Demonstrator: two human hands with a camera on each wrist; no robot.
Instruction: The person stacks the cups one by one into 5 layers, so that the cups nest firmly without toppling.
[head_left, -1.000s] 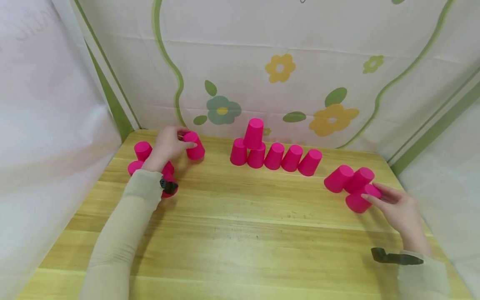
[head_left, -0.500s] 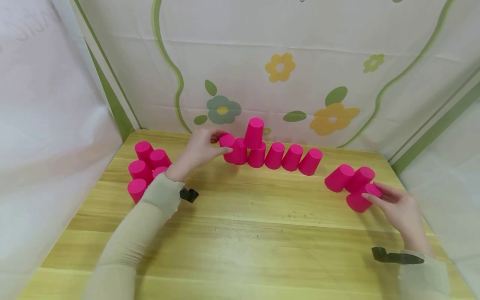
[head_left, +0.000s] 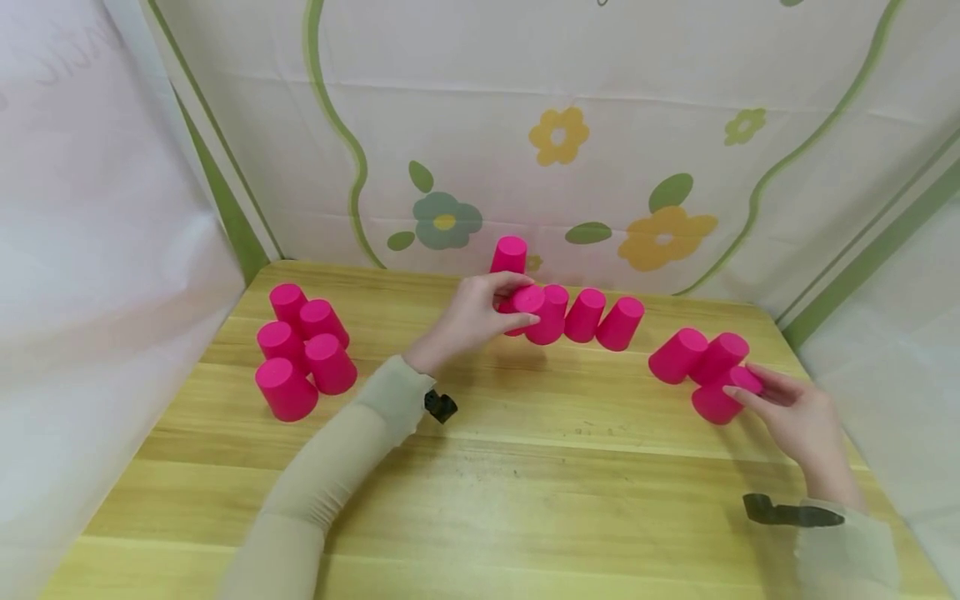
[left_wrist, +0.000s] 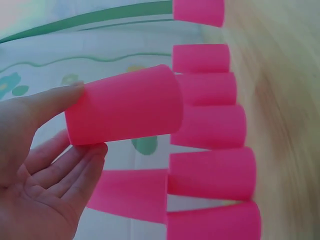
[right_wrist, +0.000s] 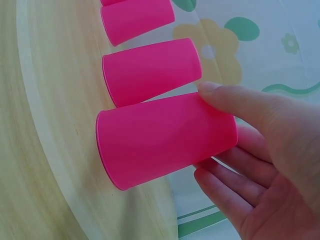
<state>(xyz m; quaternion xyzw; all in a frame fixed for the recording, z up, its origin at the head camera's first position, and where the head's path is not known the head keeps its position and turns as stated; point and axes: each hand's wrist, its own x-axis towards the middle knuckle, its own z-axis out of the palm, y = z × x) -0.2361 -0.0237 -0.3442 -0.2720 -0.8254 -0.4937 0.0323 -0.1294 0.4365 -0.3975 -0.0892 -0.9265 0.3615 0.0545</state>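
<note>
Holding the left cup (left_wrist: 125,107) up off the table (head_left: 480,517) with the left hand (head_left: 472,312), thumb on one side and fingers on the other, in a small pinch near the closed end. Hanging just in front of the row (head_left: 583,317) of five, close to the top cup (head_left: 509,254), set up across two cups at the row's left end. Holding the right cup (right_wrist: 165,142) with the right hand (head_left: 806,417), also in a small pinch by the closed end, just beside the right pair (head_left: 678,357). Hard to tell about touching the table there. Might bump the row with the left cup from swinging too low or too near, and so shake the top cup down. Might drop the left cup, too, from pinching only one end. Might shove the right pair with the right cup from a quick push sideways. Also on the table, far over to the left: the left bunch (head_left: 327,367) of five, close together and well away from both hands. Mouth down all over: row, left bunch, right pair, and top cup. Pointing mouth down in both hands too. Can't see inside any, so can't tell about things hidden under.
</note>
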